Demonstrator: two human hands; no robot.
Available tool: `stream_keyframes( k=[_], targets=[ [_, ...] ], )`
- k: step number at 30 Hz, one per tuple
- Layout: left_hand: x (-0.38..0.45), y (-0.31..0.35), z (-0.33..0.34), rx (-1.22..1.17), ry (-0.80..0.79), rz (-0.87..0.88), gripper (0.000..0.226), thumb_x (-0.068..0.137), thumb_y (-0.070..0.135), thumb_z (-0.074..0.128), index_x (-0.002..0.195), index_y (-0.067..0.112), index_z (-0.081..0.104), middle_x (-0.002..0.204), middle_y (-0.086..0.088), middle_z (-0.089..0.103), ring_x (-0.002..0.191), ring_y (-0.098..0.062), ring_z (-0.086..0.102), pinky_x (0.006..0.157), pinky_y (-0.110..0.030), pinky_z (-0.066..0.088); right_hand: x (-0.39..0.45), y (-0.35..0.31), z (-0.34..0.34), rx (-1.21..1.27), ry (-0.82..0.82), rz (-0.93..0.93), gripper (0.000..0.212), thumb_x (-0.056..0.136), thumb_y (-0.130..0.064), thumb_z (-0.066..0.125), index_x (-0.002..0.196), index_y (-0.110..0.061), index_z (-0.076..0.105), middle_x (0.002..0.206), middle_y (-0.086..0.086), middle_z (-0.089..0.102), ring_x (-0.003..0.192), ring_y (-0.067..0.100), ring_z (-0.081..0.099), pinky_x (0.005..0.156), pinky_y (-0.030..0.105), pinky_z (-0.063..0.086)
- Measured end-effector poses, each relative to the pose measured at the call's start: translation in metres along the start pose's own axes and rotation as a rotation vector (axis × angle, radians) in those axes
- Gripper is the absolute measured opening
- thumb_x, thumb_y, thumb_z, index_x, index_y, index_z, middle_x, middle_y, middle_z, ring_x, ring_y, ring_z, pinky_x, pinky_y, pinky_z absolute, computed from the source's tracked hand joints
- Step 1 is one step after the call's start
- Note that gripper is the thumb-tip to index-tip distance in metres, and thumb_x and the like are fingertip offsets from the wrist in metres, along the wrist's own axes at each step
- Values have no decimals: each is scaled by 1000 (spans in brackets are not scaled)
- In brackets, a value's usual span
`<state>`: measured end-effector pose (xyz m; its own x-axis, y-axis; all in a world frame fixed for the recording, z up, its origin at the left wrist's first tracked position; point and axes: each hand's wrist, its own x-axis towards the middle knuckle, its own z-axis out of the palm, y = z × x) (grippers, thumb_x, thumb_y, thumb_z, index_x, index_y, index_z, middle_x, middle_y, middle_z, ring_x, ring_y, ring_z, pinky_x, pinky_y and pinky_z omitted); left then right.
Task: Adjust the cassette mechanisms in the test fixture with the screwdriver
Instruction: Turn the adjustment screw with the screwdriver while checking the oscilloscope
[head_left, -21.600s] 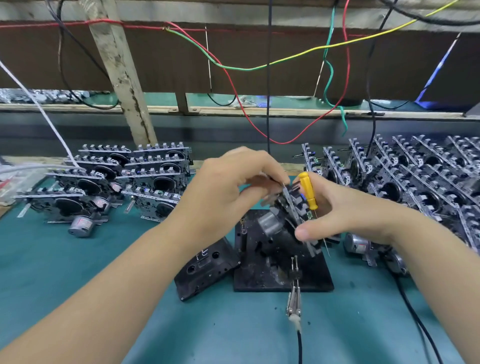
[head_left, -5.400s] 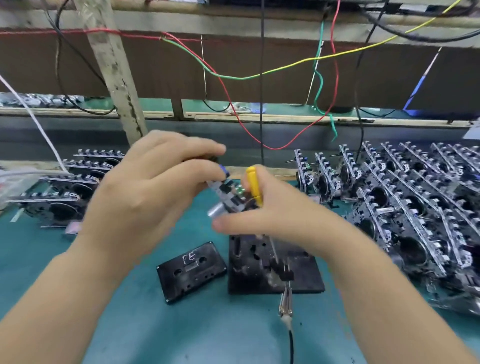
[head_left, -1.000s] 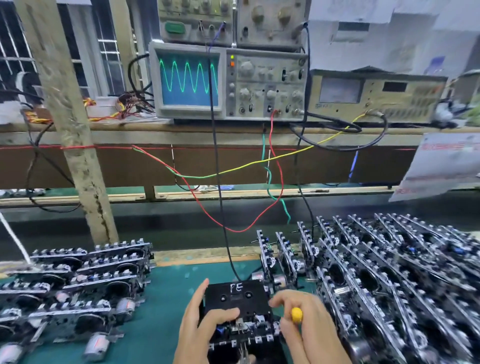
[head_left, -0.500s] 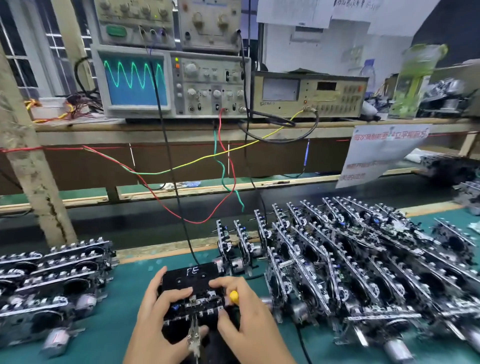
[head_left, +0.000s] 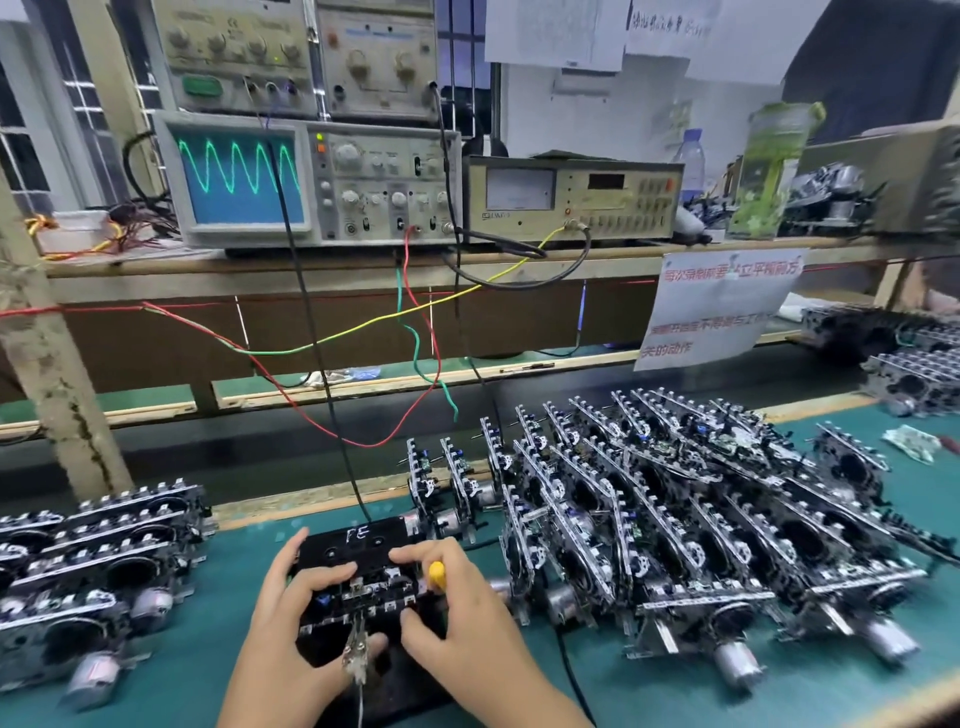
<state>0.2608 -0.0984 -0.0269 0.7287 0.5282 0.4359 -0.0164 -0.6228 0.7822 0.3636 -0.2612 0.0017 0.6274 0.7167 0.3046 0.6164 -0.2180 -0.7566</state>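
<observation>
A cassette mechanism (head_left: 363, 597) sits in the black test fixture (head_left: 395, 686) on the green bench, with a black cassette (head_left: 358, 543) marked "FE" loaded in it. My left hand (head_left: 291, 623) grips the mechanism's left side, fingers on top and thumb at the front. My right hand (head_left: 457, 618) holds the yellow-handled screwdriver (head_left: 436, 574) upright and also steadies the mechanism's right side. A metal clip (head_left: 357, 652) on a wire stands in front. The screwdriver tip is hidden.
Rows of cassette mechanisms stand upright at right (head_left: 675, 519) and lie stacked at left (head_left: 88, 561). On the shelf behind, an oscilloscope (head_left: 306, 179) shows a green sine wave beside a meter unit (head_left: 571, 200). Coloured wires (head_left: 363, 332) hang down to the fixture.
The view has swung a little further right and the scope sits more to the left. Both hands keep their hold on the mechanism in the fixture; the sine wave still shows.
</observation>
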Motion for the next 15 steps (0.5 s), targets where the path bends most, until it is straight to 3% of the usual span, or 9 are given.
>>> stream_keyframes(
  k=[3, 7, 9, 12, 15],
  targets=[
    [0, 0, 0, -2, 1, 2, 72, 54, 21, 98, 104, 58, 62, 154, 30, 28, 133, -17, 49, 105, -45, 44, 0, 1, 0, 14, 1, 9, 41, 88, -41, 57, 104, -70, 33, 117, -21, 57, 77, -9, 46, 67, 14, 32],
    [-1, 2, -1, -11, -7, 4, 73, 56, 17, 97, 104, 58, 62, 154, 30, 28, 133, -12, 47, 104, -42, 42, 1, 4, 1, 33, 7, 32, 36, 86, -44, 59, 106, -65, 37, 119, -20, 57, 79, -8, 46, 70, 15, 33],
    [-1, 3, -1, -9, -8, 7, 73, 56, 17, 97, 104, 59, 61, 155, 29, 28, 132, -10, 46, 103, -40, 41, 2, 5, 3, 50, 12, 41, 35, 84, -46, 59, 108, -63, 39, 122, -22, 57, 85, -10, 49, 73, 14, 35],
    [-2, 4, -1, -6, -7, 11, 74, 56, 15, 97, 103, 59, 61, 156, 26, 29, 132, -10, 47, 99, -33, 39, 4, 7, 5, 85, 19, 59, 36, 83, -47, 60, 112, -59, 42, 121, -25, 55, 112, -6, 51, 89, 21, 43],
    [-2, 5, -1, -5, -7, 6, 74, 56, 16, 97, 103, 59, 61, 155, 27, 29, 130, -5, 47, 99, -33, 38, 4, 9, 6, 89, 24, 54, 38, 84, -47, 61, 117, -54, 45, 117, -28, 53, 115, -2, 51, 91, 21, 44]
  ],
)
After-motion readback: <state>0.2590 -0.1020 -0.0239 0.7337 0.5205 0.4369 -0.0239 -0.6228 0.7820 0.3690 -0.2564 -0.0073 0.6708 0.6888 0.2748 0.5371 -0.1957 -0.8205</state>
